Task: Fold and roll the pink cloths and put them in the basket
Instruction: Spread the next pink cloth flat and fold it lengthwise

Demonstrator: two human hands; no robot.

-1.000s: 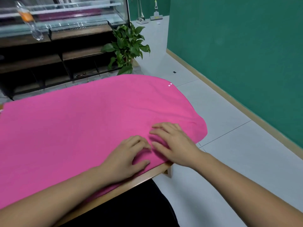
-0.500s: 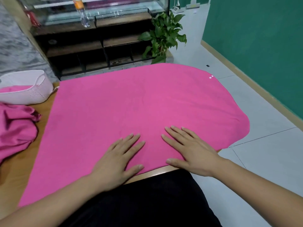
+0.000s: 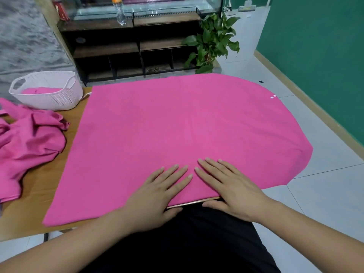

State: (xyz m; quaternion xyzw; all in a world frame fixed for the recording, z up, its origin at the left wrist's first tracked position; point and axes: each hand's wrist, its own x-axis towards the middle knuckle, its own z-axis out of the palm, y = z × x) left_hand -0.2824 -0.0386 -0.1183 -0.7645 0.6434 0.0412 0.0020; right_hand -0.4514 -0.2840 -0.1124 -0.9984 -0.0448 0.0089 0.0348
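On the wooden table (image 3: 35,194), the large flat pink cloth (image 3: 177,131) is lying spread, its right end overhanging. The left hand (image 3: 157,196) and right hand (image 3: 228,186) are pressing it with flat, straight fingers. That overhang is probably risking a slide, skewing the fold.

Open spread cloth (image 3: 177,125) ahead, crumpled cloths (image 3: 27,146) and basket (image 3: 59,97) crowding left

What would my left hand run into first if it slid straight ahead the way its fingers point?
Probably the right hand: the left hand lies flat on the spread pink cloth, its fingers angled toward the right hand's fingertips, which sit close in front. Otherwise only cloth lies ahead.
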